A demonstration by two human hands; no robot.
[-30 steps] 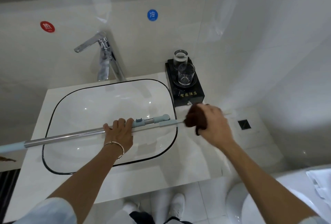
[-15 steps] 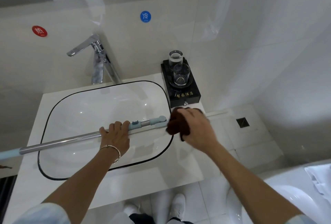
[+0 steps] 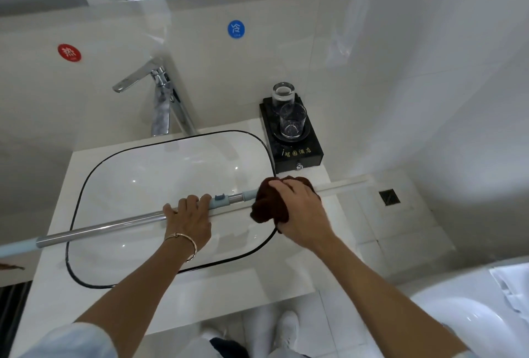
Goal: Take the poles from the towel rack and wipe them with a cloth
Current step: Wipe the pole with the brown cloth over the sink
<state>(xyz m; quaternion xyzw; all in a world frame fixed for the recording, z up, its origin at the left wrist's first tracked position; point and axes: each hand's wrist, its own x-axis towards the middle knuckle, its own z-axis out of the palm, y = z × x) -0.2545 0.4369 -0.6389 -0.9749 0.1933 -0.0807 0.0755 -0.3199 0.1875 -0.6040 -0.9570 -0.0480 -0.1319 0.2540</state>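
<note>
A long telescopic pole [image 3: 114,224] of shiny metal with pale blue joints lies across the white sink [image 3: 120,183], running from the far left edge to the right wall. My left hand [image 3: 189,218] grips it near the middle, beside a blue clamp. My right hand [image 3: 300,211] holds a dark brown cloth [image 3: 269,206] wrapped round the pole just right of the clamp. The thin white end of the pole [image 3: 343,186] sticks out past the cloth toward the right.
A chrome tap [image 3: 160,94] stands behind the sink. A black tray [image 3: 297,154] with two glasses sits on the counter at the back right. A toilet [image 3: 472,314] is at the lower right, and a floor drain [image 3: 389,197] lies by the wall.
My right hand has slid the cloth leftward along the pole, from its thin right end to just beside the blue joint. My left hand keeps its grip.
</note>
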